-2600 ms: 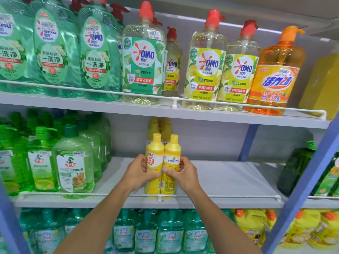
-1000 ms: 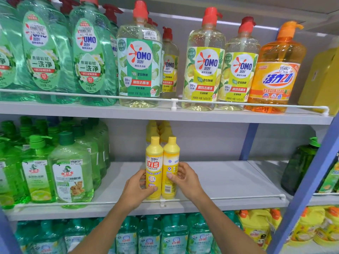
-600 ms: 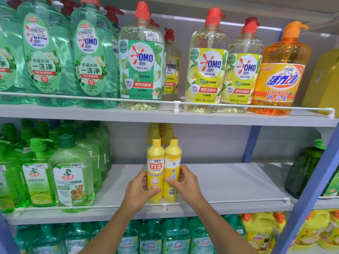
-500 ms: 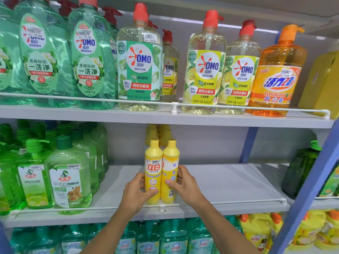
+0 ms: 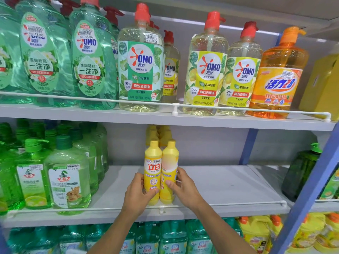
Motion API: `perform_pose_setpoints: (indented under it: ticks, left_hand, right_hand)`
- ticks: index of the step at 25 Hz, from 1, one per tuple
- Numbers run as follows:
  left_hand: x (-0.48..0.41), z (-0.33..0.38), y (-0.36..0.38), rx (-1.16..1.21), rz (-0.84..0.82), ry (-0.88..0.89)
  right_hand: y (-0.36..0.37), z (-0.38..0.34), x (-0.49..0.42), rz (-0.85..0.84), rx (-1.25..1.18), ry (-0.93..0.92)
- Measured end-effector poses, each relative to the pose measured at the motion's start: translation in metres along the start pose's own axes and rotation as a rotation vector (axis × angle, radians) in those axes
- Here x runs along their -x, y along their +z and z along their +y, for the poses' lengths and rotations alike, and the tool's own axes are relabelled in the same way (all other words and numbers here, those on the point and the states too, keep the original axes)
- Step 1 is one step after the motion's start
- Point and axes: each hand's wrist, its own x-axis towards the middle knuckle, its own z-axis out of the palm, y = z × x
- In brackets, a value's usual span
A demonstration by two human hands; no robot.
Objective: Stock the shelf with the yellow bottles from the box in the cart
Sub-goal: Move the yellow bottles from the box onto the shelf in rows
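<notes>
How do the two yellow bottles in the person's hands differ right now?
The left bottle faces forward, showing a label with big red characters; the right bottle is turned and shows no such logo. The left hand grips the left bottle, while the right hand grips the right bottle. Both stand upright, side by side on the shelf, and have the same shape and yellow caps.

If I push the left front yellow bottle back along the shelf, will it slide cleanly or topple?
Probably tips easily: the left yellow bottle is tall and narrow on a small base, so push low. It likely slides readily, since the shelf looks smooth. The right yellow bottle touching it may move along too.
</notes>
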Motion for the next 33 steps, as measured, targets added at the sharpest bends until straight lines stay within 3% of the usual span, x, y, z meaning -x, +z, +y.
perform_pose_setpoints:
  ticks: [5, 10, 16, 21, 26, 33]
  left_hand:
    - [0.0, -0.002, 0.004, 0.007, 0.003, -0.01]
    - [-0.002, 0.001, 0.001, 0.015, -0.011, -0.015]
    - [-0.004, -0.002, -0.002, 0.038, -0.046, -0.003]
    - [-0.008, -0.007, -0.003, 0.028, -0.053, 0.01]
    - [-0.012, -0.01, 0.0, 0.044, -0.059, 0.028]
    - [-0.01, -0.01, 0.0, 0.104, -0.08, -0.022]
  right_hand:
    - [0.017, 0.004, 0.001, 0.225, 0.022, 0.006]
    - [-0.001, 0.006, -0.003, 0.012, 0.02, -0.048]
    - [0.021, 0.016, -0.002, 0.167, 0.042, -0.017]
    - [0.004, 0.015, -0.005, -0.06, 0.042, 0.008]
    - [0.025, 0.026, 0.001, 0.133, 0.145, 0.008]
    - [0.021, 0.034, -0.004, 0.135, 0.201, 0.014]
